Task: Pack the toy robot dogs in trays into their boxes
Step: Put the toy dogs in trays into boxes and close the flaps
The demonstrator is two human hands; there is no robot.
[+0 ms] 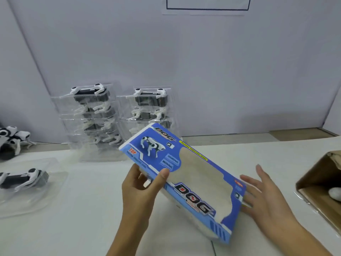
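A blue "DOG" window box (160,150) is held tilted above the white table, its clear window showing nothing inside. My left hand (142,189) grips its near long edge, thumb on the front face. My right hand (265,196) is spread open with straight fingers against the box's right end. One black-and-white toy robot dog lies in a clear tray (24,179) at the left. Two stacks of clear trays with dogs stand at the back, the taller one (92,119) left of the shorter one (151,106).
Loose robot dogs (11,139) sit at the far left edge. An open cardboard carton (321,183) lies at the right edge with a white object inside. A grey wall closes off the back of the table.
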